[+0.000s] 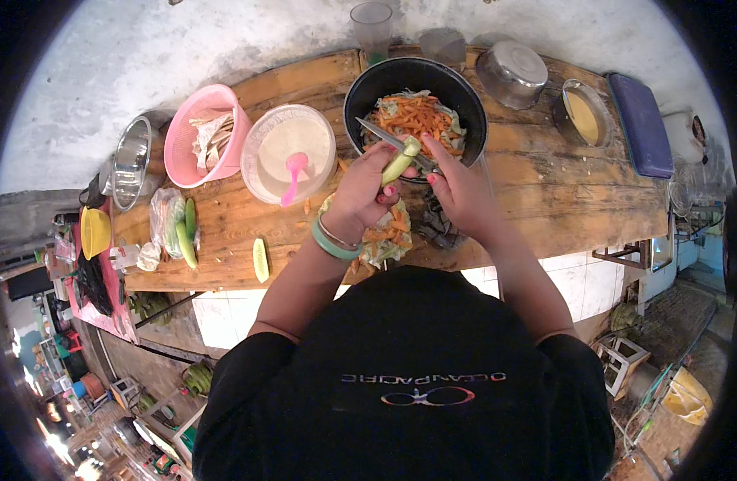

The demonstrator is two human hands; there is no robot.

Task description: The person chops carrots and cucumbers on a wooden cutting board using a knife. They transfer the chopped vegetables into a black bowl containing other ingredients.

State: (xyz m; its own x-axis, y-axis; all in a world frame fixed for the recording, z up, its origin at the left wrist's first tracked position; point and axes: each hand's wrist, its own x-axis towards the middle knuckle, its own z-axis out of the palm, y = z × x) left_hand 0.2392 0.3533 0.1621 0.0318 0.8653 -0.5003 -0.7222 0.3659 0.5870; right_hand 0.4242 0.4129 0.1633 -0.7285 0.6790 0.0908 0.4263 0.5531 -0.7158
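Note:
My left hand grips a peeled-looking piece of cucumber, held up at the near side of a black pot. In my right hand is a knife, its blade crossing against the cucumber and its tip pointing to the far left. Shredded carrot lies over pale shredded leaves inside the pot. Below my hands, more carrot pieces and cabbage rest by the table's near edge, beside crumpled black plastic. A cut cucumber half lies left of my left forearm.
Left of the pot stand a white tub of pale mixture with a pink spoon, a pink basket and a steel bowl. Cucumbers lie farther left. An upturned metal pot, a pan and a blue case-like object stand right.

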